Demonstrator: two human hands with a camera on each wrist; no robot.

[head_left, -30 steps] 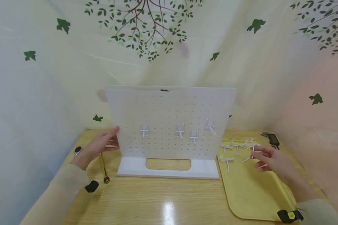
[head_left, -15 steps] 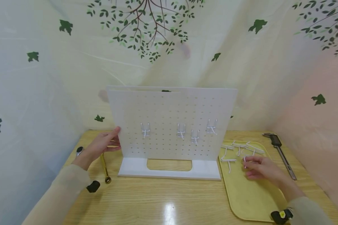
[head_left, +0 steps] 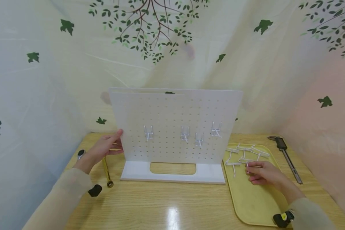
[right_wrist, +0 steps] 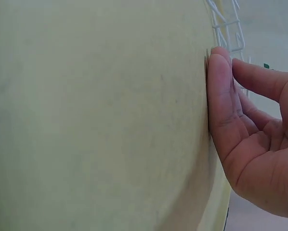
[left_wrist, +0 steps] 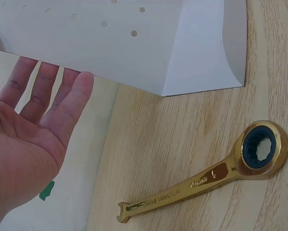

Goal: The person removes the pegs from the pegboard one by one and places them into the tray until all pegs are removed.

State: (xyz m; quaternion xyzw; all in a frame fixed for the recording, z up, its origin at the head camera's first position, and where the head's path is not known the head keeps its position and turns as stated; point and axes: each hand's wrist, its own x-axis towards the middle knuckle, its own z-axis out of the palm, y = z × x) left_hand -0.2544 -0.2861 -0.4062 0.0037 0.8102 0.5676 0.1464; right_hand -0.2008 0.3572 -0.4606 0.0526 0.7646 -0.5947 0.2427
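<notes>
A white pegboard (head_left: 169,127) stands upright on its base, with several wire hooks (head_left: 185,134) fitted in its holes. At its left edge my left hand (head_left: 104,147) grips the board, thumb at the front and fingers behind, as the left wrist view (left_wrist: 38,115) also shows. Over the yellow tray (head_left: 256,204), my right hand (head_left: 263,173) pinches a white pegboard hook (head_left: 247,166) between thumb and fingers. Its fingers hide part of that hook. In the right wrist view the fingers (right_wrist: 221,91) lie close along the tray surface, with white wire hooks (right_wrist: 226,24) beyond.
Loose white hooks (head_left: 233,164) lie at the tray's far end. A caliper (head_left: 286,156) rests on the table right of the tray. Left of the board lies a gold ratchet wrench (left_wrist: 197,183), and a small round silver-and-black object (head_left: 80,154) is near the left wrist.
My right hand has moved left and slightly nearer over the tray with the hook, uncovering the caliper and other hooks. The left hand keeps its hold on the pegboard.
</notes>
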